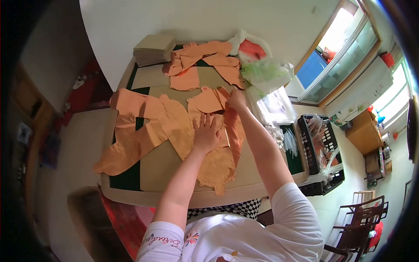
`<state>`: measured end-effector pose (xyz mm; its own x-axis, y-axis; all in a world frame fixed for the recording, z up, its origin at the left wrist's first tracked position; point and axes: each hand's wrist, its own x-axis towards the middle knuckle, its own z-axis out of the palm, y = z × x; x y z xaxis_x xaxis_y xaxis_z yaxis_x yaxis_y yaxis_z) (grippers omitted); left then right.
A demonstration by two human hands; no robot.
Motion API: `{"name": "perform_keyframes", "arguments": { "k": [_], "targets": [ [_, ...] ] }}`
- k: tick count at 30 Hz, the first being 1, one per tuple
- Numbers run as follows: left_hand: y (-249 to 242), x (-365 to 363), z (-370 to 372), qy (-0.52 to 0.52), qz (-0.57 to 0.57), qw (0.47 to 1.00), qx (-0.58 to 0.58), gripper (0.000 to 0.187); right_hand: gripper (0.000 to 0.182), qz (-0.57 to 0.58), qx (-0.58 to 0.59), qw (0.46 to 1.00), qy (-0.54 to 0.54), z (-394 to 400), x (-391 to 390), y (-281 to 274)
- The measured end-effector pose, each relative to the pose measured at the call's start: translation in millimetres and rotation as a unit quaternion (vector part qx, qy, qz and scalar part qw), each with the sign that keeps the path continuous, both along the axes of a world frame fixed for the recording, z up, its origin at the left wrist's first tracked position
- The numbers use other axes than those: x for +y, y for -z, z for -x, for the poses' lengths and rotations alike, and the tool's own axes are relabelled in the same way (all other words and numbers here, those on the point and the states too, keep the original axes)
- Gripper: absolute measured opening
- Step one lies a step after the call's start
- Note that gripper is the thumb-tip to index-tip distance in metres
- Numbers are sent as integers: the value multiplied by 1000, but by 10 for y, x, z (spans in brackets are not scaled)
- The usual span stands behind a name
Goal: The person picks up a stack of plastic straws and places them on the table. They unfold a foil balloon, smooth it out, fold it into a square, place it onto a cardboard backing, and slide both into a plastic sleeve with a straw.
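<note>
Flat, uninflated rose-gold foil balloons with small tabs lie across the table. My left hand (207,133) rests palm down with fingers spread on the foil balloon (217,168) directly before me. Farther out, my right hand (237,100) is closed on the far edge of this foil, where a strip folds over; its fingertips are partly hidden. Left of my hands lies another large foil balloon (163,118), spread out with creases. Beyond them, more foil balloons (203,54) overlap in a loose pile.
A stack of brown cardboard sheets (154,49) stands at the back left. To the right are a green-white plastic bag (268,73), clear plastic sleeves (277,107), thin white straws (290,142) and a black crate (310,146) beside the table (131,195).
</note>
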<state>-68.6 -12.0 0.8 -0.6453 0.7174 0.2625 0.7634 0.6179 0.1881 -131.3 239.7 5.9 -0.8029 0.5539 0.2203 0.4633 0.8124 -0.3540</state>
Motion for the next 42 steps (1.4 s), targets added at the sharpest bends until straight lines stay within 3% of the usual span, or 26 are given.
{"name": "perform_keyframes", "arguments": {
  "k": [2,3,4,5,8,9,10,12,15,21,24,27,30,33,36,42],
  "targets": [
    [-21,0,2,-2,4,1000,-6,60,52,18,49,999,-7,-86,-356,-402],
    [-31,2,-13,-2,7,1000,-11,61,50,263,102,958,-41,-90,-397,-518],
    [-56,4,-19,-1,13,1000,-20,61,49,490,151,855,-71,-38,-383,-620],
    [-91,5,-8,-2,19,999,-28,61,47,684,193,697,-98,-29,-395,-693],
    [-86,1,-2,-1,22,999,-24,60,35,542,249,802,-37,-219,-455,-685],
    [-67,-6,-9,0,21,1000,-19,59,28,148,98,984,-29,-284,-372,-519],
    [-49,-6,-9,2,17,1000,-18,59,26,67,16,997,-39,-499,-460,-471],
    [-13,10,-2,0,7,1000,-18,58,27,-66,4,991,-119,-724,-499,-257],
    [-80,-10,-21,-1,-1,1000,-30,57,30,-49,143,970,-192,-899,-615,27],
    [-66,3,-12,1,4,1000,-26,57,34,62,146,969,-189,-1022,-938,-113],
    [-80,-1,-14,3,3,1000,-26,57,34,-78,140,967,-197,-987,-942,-65],
    [-74,6,3,5,19,999,-29,57,29,-87,186,958,-200,-932,-995,-107],
    [-77,3,-4,7,-5,1000,-25,57,25,-6,113,986,-118,-803,-1045,-189],
    [-121,-10,-13,8,8,999,-39,56,16,-34,163,980,-112,-638,-992,-31],
    [-81,5,-3,3,2,999,-37,57,19,-25,162,978,-127,-537,-992,-6],
    [-54,9,2,1,0,1000,-21,56,16,-148,99,976,-126,-538,-1038,-85]
  ]
}}
